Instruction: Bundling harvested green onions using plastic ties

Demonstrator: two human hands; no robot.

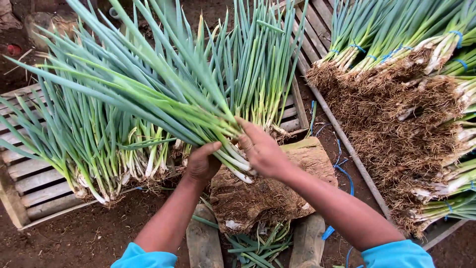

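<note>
Bunch of green onions (198, 111) held in both hands, white stalk ends low at centre frame, green leaves fanning up and to the left. Left hand (201, 163) wrapped around the stalks from below, fingers closed on them. Right hand (263, 151) gripping the same bunch from the right side, fingers curled over the white ends. Both sleeves are bright blue.

Bunch sits just above a flat brown block of wood (267, 191) on the ground, directly in front of the person. Can't tell if the root ends touch it. Trimmed green scraps (258, 245) lie on the dirt below the block, between two muddy boots (204, 243).

Left: loose green onions (99, 149) piled on a wooden slat pallet (34, 188), roots toward the person.

Right: tied bundles (396, 44) stacked on a second pallet, blue bands (458, 34) around the stalks, tangled brown roots (396, 119) facing left. Blue ties (342, 171) scattered on the soil near the block.
</note>
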